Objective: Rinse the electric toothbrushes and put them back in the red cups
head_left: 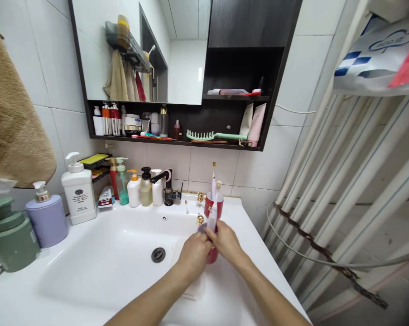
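My left hand (195, 256) and my right hand (227, 242) meet over the right side of the sink. The right hand is closed round the lower part of a pale pink handle (212, 219) that looks like an electric toothbrush. Curled into a fist against it, the left hand hides what its fingers hold. Under and between them shows a red cup (212, 257), mostly covered. Just behind stands another red cup (218, 203) with gold marks, and a slim pale toothbrush (214, 181) rises above it. Gold handles or ornaments (200, 219) sit beside the cups.
The white basin (105, 267) has a black faucet (169, 188) and a drain (158, 255). Several pump bottles (78, 194) line the left and back. A mirror cabinet (177, 142) overhangs the back; white pipes (326, 217) stand at right. Something pale and flat (194, 290) lies under my left wrist.
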A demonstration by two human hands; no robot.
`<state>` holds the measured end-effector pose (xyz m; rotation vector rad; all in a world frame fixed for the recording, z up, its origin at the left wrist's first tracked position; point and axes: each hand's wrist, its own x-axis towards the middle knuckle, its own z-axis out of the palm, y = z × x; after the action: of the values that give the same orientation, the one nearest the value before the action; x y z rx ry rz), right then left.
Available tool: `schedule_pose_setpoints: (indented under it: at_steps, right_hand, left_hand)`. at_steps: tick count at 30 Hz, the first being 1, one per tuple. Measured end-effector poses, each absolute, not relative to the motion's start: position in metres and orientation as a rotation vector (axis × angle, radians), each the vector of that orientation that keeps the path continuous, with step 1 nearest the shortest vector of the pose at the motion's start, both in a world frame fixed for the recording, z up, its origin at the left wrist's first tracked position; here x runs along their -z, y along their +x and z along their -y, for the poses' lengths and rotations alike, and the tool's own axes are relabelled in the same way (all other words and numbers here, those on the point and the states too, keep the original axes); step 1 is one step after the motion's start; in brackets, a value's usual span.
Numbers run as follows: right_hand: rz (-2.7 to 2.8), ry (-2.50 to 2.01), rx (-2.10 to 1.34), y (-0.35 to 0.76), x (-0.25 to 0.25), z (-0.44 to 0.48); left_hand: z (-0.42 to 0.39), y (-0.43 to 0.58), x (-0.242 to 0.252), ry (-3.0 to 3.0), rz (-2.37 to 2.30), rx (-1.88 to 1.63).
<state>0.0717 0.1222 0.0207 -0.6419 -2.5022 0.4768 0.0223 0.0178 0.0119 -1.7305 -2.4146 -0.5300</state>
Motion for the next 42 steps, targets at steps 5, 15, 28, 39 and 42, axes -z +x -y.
schedule_pose_setpoints:
  at_steps: [5,15,28,39,42]
  right_hand:
    - [2.39,-0.797,-0.377,0.083,-0.053,-0.176]
    - [2.304,-1.006,-0.279,0.07,-0.047,-0.253]
    - [2.335,-1.026,-0.38,0.034,-0.042,-0.294]
    - [2.138,-0.691,-0.628,0.053,-0.046,-0.21]
    - [2.221,-0.615,-0.802,0.043,-0.024,-0.176]
  left_hand:
    - [-0.067,0.028,-0.041,-1.803,2.207,0.503]
    - [-0.159,0.019,-0.035,-1.776,2.255,0.536]
    - [-0.169,-0.029,-0.036,-1.413,2.275,0.735]
    - [-0.102,-0.032,-0.019,-1.474,2.459,0.785]
    - [-0.068,-0.016,-0.005,-1.517,2.498,0.784]
